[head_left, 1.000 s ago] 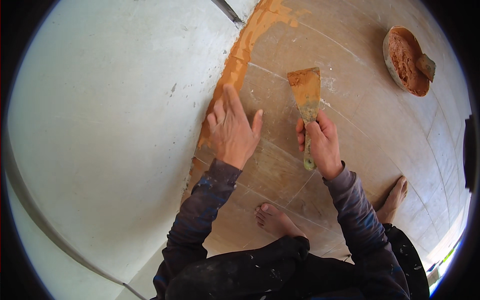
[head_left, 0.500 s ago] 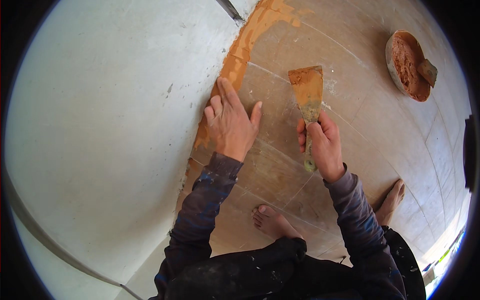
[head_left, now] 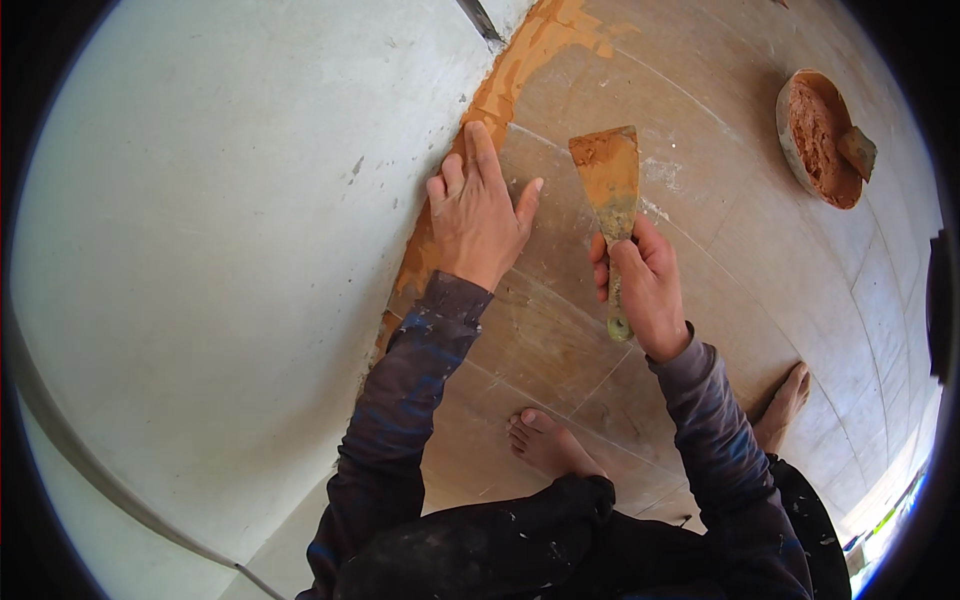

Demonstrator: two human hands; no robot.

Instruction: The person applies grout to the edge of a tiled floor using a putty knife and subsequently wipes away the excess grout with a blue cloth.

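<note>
A putty knife with a flared metal blade and a pale greenish handle [head_left: 614, 205] stands out over the brown tiled floor [head_left: 740, 310], right of the near-middle stretch of wall. Its blade points to the far side and is coated in orange paste, thickest and roughest along the far edge; grey, crusted residue covers the neck. The right hand [head_left: 648, 290] is clamped on the handle, thumb laid along the top and fingers wrapped beneath; the rounded butt shows below the grip.

A smeared strip of orange paste [head_left: 550, 40] runs along the foot of the smooth white wall [head_left: 220, 250], glossy and uneven, spreading onto the tiles at the far end. The left hand [head_left: 478, 225] is over this strip, holding nothing: index and middle fingers extended close together, the other two bent, thumb spread apart to the right. I cannot tell how firmly the fingertips press.

On the far right sits one round, pale-walled bowl [head_left: 788, 150] holding reddish-orange paste [head_left: 815, 135] with a lumpy surface. One small square stained blade [head_left: 857, 152] rests at its right rim.

Counted: two hands, one putty knife, one bowl, two bare feet [head_left: 550, 442].
</note>
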